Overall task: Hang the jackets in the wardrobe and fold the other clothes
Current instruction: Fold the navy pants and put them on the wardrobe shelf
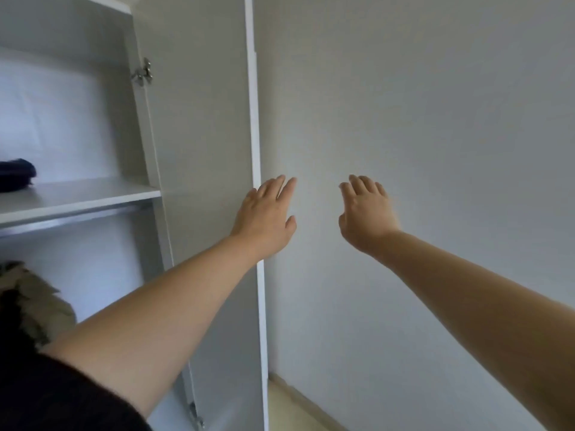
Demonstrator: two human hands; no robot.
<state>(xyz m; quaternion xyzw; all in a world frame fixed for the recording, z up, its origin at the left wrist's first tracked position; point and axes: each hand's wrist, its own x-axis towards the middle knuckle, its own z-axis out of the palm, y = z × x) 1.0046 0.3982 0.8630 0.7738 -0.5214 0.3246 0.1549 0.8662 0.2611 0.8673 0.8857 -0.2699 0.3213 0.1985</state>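
The white wardrobe stands on the left with its door (205, 126) swung open towards the wall. My left hand (266, 214) is stretched forward with straight fingers over the door's outer edge; it holds nothing. My right hand (365, 213) reaches out in front of the bare wall with relaxed fingers, also empty. Under the shelf (77, 197) runs a metal hanging rail (71, 219). A jacket with a beige fur-like collar (34, 300) hangs at the lower left, partly cut off by the frame. A dark blue folded garment (15, 175) lies on the shelf.
A plain white wall (435, 119) fills the right side. A strip of light floor with a skirting board (298, 402) shows at the bottom. Door hinges sit at the top (143, 71) and bottom (196, 416) of the wardrobe side.
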